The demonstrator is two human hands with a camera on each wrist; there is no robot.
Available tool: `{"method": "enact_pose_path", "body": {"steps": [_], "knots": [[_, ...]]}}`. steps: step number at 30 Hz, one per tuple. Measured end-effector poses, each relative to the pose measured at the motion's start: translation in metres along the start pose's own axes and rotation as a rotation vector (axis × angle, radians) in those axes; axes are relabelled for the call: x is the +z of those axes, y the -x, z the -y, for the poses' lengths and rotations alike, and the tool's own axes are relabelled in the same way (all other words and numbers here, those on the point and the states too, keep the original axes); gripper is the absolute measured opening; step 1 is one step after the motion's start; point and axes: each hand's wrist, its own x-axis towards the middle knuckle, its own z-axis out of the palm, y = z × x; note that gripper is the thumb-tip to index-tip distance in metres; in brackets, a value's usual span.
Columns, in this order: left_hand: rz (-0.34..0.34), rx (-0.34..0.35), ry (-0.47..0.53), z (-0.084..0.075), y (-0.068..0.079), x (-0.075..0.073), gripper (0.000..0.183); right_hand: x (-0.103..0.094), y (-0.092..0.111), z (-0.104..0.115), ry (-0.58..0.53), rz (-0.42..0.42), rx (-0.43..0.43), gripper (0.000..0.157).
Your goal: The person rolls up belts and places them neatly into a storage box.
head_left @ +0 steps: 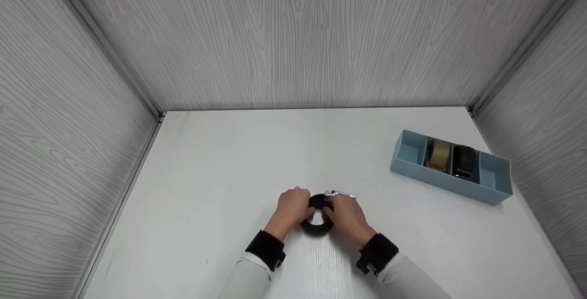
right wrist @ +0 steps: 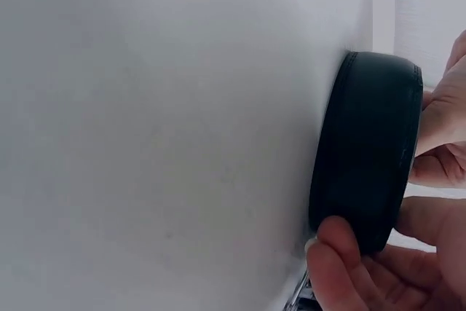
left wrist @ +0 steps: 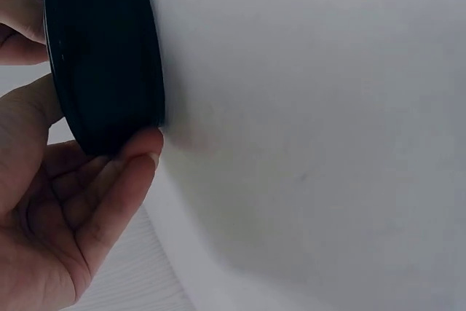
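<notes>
A black belt (head_left: 317, 230) with stitched edges (right wrist: 368, 143) is coiled into a ring, close over the white table in front of me. My left hand (head_left: 293, 205) pinches the coil's left side, thumb toward the inside and fingers on the outer face. From the opposite side my right hand (head_left: 346, 214) grips it in the same way, near the silver buckle (head_left: 339, 193), which sticks out past the fingers at the far right of the ring. The left wrist view shows the belt's smooth outer face (left wrist: 109, 56) with fingertips at its lower edge.
A light blue divided box (head_left: 445, 186) stands at the right of the white table (head_left: 220, 152). A coiled tan belt (head_left: 439, 154) and a coiled dark belt (head_left: 465, 159) sit in its two middle compartments. Grey wood-grain panels (head_left: 293, 37) enclose the table at the back and both sides.
</notes>
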Motion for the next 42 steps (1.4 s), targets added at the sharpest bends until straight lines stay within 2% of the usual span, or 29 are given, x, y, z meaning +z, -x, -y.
{"method": "enact_pose_path", "body": {"steps": [3, 7, 10, 13, 14, 16, 20, 23, 27, 33, 37, 42], "knots": [[-0.016, 0.020, 0.007, 0.001, 0.001, 0.000, 0.020, -0.004, -0.001, -0.002, -0.050, 0.039, -0.027, 0.010], [-0.063, 0.077, 0.002, 0.001, 0.003, -0.001, 0.021, -0.018, -0.004, -0.004, -0.138, 0.073, 0.000, 0.007], [-0.124, 0.135, -0.039, 0.001, 0.005, -0.003, 0.022, -0.034, -0.010, -0.006, -0.185, 0.001, -0.008, 0.008], [-0.209, 0.192, -0.114, 0.000, 0.005, -0.003, 0.022, -0.047, -0.016, -0.011, -0.186, -0.097, -0.064, 0.008], [-0.247, 0.212, -0.141, 0.000, 0.005, -0.003, 0.021, -0.050, -0.018, -0.013, -0.180, -0.101, -0.075, 0.008], [-0.328, 0.252, -0.197, -0.001, 0.004, -0.002, 0.019, -0.054, -0.021, -0.017, -0.182, -0.058, -0.080, 0.011], [-0.491, 0.325, -0.281, 0.000, 0.005, -0.003, 0.019, -0.057, -0.023, -0.023, -0.270, 0.120, -0.075, 0.025], [-0.555, 0.352, -0.295, 0.001, 0.005, -0.005, 0.020, -0.057, -0.022, -0.024, -0.335, 0.195, -0.083, 0.029], [-0.587, 0.357, -0.276, 0.004, 0.004, -0.005, 0.023, -0.056, -0.021, -0.021, -0.368, 0.204, -0.094, 0.028], [-0.609, 0.380, -0.234, 0.004, 0.004, -0.006, 0.023, -0.055, -0.018, -0.007, -0.361, 0.174, -0.072, 0.015], [-0.646, 0.402, -0.189, 0.003, 0.003, -0.008, 0.018, -0.051, -0.015, 0.001, -0.386, 0.148, -0.023, 0.023], [-0.681, 0.425, -0.148, 0.003, 0.002, -0.010, 0.016, -0.047, -0.011, 0.011, -0.342, 0.038, 0.005, 0.034]]}}
